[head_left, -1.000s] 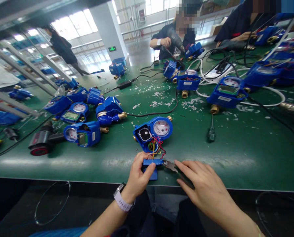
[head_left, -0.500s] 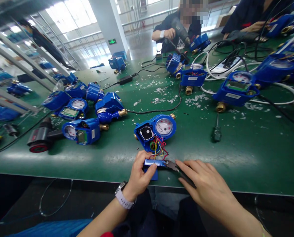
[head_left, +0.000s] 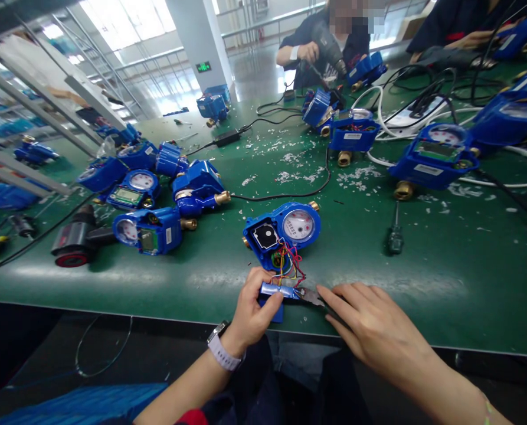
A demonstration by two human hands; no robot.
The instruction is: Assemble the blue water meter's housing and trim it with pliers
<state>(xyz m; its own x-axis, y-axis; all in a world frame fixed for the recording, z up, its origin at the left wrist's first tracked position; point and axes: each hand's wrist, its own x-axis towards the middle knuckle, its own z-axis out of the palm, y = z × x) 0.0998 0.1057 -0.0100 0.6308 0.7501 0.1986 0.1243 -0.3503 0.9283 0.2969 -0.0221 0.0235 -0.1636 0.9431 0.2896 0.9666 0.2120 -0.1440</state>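
At the table's near edge, my left hand [head_left: 257, 304] is closed on a flat blue piece [head_left: 277, 290], thumb on its front face; I cannot make out its exact kind. Wires [head_left: 292, 260] in red, yellow and white run from this piece into an opened blue water meter [head_left: 299, 225] just beyond. My right hand [head_left: 363, 313] grips dark pliers [head_left: 311, 295], whose jaws touch the right end of the blue piece. Below the piece, another blue part [head_left: 271, 313] shows, partly hidden by my left hand.
Several blue meters [head_left: 150, 230] cluster at left, by a heat gun [head_left: 79, 239]. More meters [head_left: 434, 156] stand at right, with a screwdriver [head_left: 395, 233] before them. A black cable [head_left: 285, 196] crosses the green table [head_left: 201, 295]. Opposite, a person [head_left: 305, 50] holds a heat gun near a meter.
The view has shifted slightly. Both hands keep their hold, and the pliers stay at the right end of the blue piece. A walking person at far left has left the view.
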